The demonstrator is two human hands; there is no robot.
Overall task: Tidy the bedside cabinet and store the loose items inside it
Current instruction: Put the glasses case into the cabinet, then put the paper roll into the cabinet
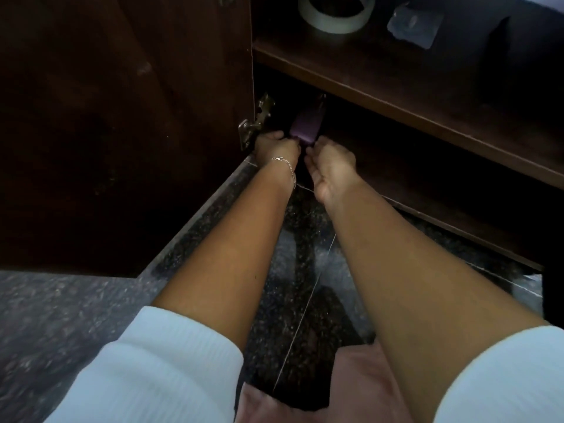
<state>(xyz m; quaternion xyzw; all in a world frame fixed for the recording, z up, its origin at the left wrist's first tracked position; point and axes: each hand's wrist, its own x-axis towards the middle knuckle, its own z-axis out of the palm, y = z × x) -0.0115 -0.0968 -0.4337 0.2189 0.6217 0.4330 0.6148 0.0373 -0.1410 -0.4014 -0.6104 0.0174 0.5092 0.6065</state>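
Both my arms reach into the lower compartment of the dark wooden bedside cabinet (396,96). A purple oblong object (93,126) lies on the bottom shelf near the left hinge, its far end lost in shadow. My left hand (276,148), with a thin bracelet at the wrist, curls its fingers around the object's near left corner. My right hand (331,166) sits at the near right corner, fingers bent and touching the object's end. Its grip is hard to make out in the dark.
The cabinet door (122,117) stands open to the left, with metal hinges (256,123). On the upper shelf lie a roll of tape (335,13) and a clear plastic packet (413,24). Dark speckled floor tiles (290,270) lie below.
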